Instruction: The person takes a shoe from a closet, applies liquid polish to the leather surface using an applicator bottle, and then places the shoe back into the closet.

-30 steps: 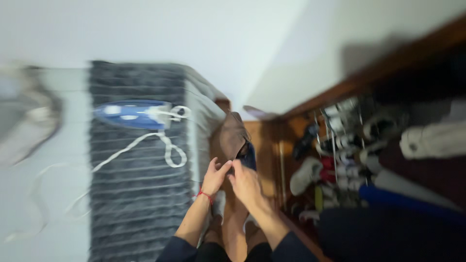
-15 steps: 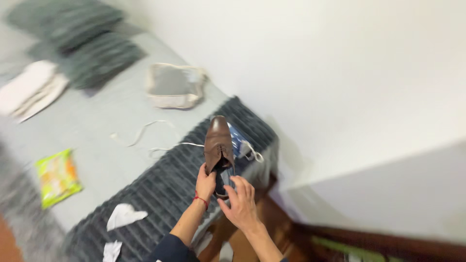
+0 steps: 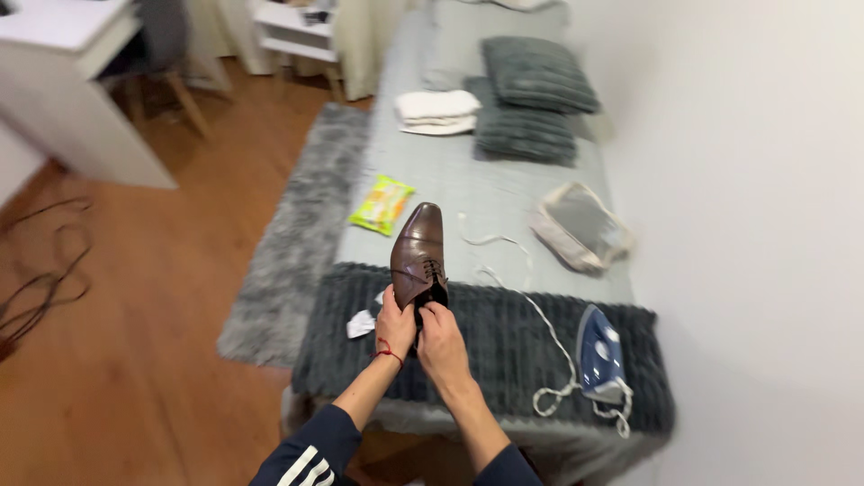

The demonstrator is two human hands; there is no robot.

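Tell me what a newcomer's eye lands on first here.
A glossy brown leather lace-up shoe stands out at centre, gripped at its heel end by the left hand and right hand. Beyond it, a blue steam iron lies on the dark grey ribbed blanket.

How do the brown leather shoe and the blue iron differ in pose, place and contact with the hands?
The brown leather shoe is held in the air by the left hand and right hand, toe pointing away; the blue iron lies untouched on the dark grey ribbed blanket. The shoe is laced, while the iron trails a white cord. Both taper to a pointed front.
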